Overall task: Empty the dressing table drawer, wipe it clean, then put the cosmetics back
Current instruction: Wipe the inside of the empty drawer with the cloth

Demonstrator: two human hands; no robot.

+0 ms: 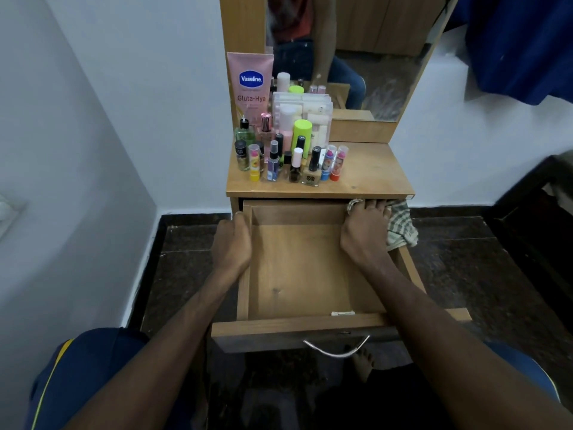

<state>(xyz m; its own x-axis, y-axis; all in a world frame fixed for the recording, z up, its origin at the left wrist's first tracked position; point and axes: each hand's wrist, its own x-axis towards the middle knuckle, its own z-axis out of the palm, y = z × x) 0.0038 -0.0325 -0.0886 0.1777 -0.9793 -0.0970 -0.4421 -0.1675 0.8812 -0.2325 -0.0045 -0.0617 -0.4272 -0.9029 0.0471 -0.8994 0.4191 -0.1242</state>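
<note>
White walls and a dark speckled floor surround a wooden dressing-table counter (372, 178) with a mirror (372, 57) behind it. Its pulled-out wooden drawer (297, 274) lies between both hands and shows a bare base. Left hand (232, 243) grips the drawer's left wall, fingers curled over the rim. Right hand (366, 231) presses a green-and-white checked cloth (401, 231) against the far right corner, fingers curled round it. Beyond the left hand, clustered cosmetics bottles and tubes (288, 153) stand upright on the counter, including a pink Vaseline tube (251, 85).
</note>
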